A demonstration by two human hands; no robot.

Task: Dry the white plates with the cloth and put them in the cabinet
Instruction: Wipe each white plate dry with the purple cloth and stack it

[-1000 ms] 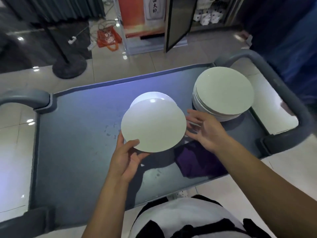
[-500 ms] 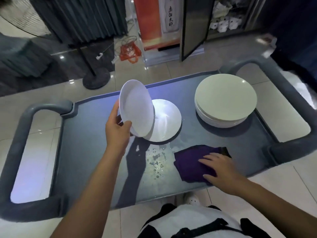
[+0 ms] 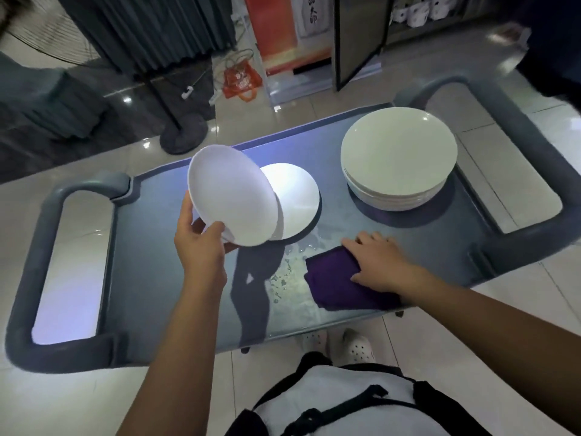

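Note:
My left hand grips a white plate by its lower rim and holds it tilted above the grey cart top. A second white plate lies flat on the cart just behind it. A stack of several white plates stands at the cart's right. My right hand rests flat on a purple cloth that lies near the cart's front edge. A cabinet with an open dark door stands beyond the cart.
Water drops wet the cart top between the plate and the cloth. Grey handles loop off both cart ends. On the floor behind are an orange bag and a stand's round base.
My left hand tilted the plate up from flat and now holds it alone. My right hand left the plate, dropped onto the purple cloth and slid a little further along it.

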